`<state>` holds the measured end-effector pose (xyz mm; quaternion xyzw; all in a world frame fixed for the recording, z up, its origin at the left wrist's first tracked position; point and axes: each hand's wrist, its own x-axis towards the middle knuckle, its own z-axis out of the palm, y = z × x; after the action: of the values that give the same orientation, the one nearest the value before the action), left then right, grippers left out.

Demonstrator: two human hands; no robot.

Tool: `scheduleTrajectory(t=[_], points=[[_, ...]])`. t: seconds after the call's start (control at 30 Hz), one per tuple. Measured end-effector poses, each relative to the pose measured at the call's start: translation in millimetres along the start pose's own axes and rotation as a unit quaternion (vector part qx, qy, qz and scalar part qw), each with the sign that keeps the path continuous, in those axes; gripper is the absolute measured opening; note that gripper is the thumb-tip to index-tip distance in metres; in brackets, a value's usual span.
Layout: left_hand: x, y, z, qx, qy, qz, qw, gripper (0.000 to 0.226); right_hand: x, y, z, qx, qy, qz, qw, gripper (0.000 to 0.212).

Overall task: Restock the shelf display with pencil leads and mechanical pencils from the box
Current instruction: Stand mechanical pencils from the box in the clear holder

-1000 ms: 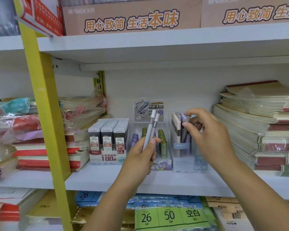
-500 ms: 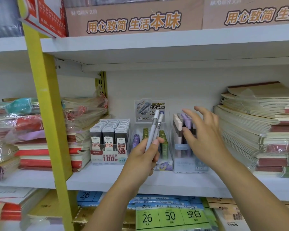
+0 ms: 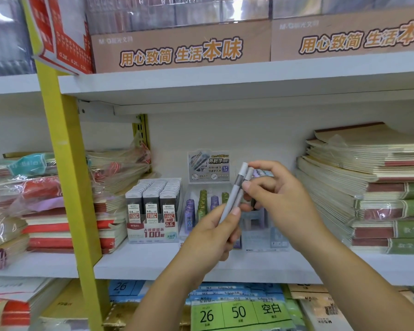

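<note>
rising from left hand (image 3: 212, 236), pencils (image 3: 235, 190) are pinched by right hand (image 3: 285, 199).

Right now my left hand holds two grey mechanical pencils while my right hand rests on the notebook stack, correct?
Not quite. In the head view the left hand does hold two grey mechanical pencils, but the right hand pinches one near its top, clear of the notebook stack.

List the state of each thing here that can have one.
left hand, grips both mechanical pencils low down.
mechanical pencils, side by side, leaning right.
right hand, pinches one pencil near its top.
black lead cases, upright in full rows.
lead tubes, upright in their clear tray.
pencil display, mostly hidden behind the right hand.
</note>
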<state>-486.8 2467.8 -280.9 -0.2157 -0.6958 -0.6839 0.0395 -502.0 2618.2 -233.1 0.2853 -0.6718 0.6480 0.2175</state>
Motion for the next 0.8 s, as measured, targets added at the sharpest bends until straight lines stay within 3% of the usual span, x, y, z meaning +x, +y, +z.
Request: scheduleTrajectory(t=[0.2, 0.33, 0.43, 0.53, 0.8], points=[[1.5, -7.4, -11.4, 0.003, 0.057, -0.015, 0.998, 0.026, 5.1, -6.5, -17.6, 0.010, 0.131, -0.077, 0.988, 0.025], [2.5, -11.5, -18.5, 0.016, 0.092, -0.019, 0.996, 0.029, 3.7, -12.8, -31.2, -0.073, 0.166, -0.172, 0.968, 0.032], [3.2, -12.6, -21.4, 0.003, 0.090, -0.023, 0.996, 0.031, 4.3, -8.2, -34.8, -0.178, 0.160, -0.214, 0.947, 0.032], [3.8, -14.0, -22.2, -0.003, 0.089, -0.028, 0.996, 0.030, 3.8, 1.6, -33.6, -0.269, 0.123, -0.200, 0.934, 0.033], [2.7, -16.1, -26.7, 0.012, 0.077, -0.029, 0.997, 0.025, 6.5, 24.5, -28.1, -0.353, 0.032, -0.122, 0.927, 0.030]])
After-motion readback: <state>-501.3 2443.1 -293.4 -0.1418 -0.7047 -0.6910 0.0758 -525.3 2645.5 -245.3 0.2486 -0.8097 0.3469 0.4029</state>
